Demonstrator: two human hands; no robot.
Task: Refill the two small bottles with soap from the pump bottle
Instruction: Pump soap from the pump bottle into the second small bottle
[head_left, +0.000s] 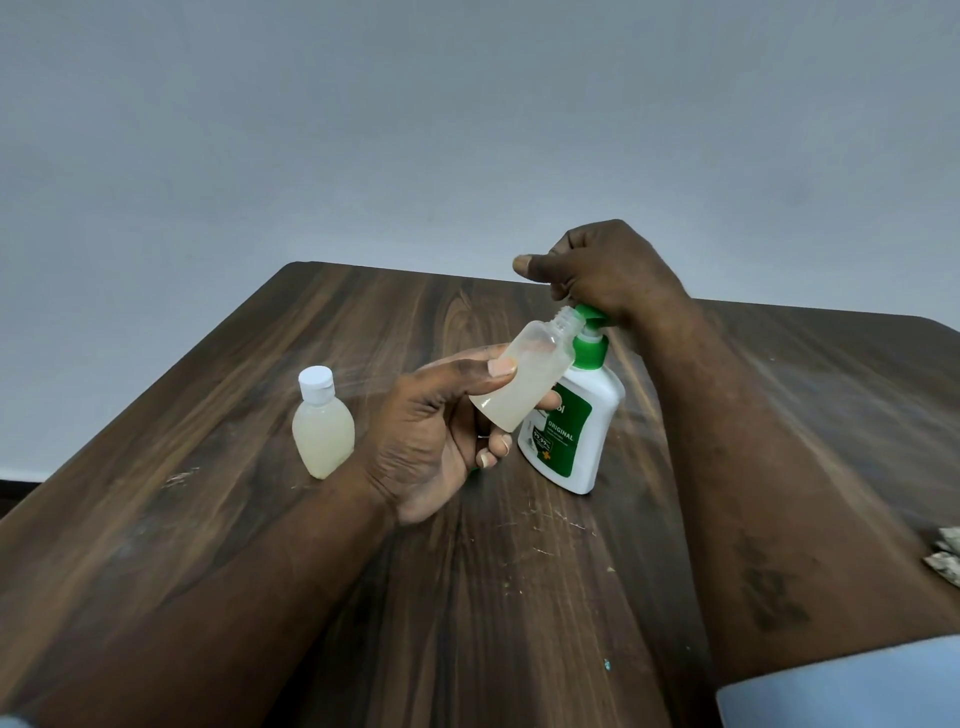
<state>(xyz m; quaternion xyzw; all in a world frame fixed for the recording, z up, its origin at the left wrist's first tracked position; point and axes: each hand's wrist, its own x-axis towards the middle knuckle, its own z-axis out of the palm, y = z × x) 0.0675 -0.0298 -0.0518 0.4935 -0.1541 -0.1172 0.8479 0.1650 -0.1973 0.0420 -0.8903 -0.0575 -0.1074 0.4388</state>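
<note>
Hands met over the table (260, 519): the left hand (431, 441) gripped the uncapped small bottle (524, 384), tilted neck-first to the nozzle of the pump bottle (576, 441), the right hand (608, 270) curled over its pump head, and the capped small bottle (323, 431) stood leftward.

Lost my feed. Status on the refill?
Left hand grips uncapped small bottle, mouth at pump bottle spout. Right hand on pump head. Capped bottle stands aside. No obstruction.
</note>
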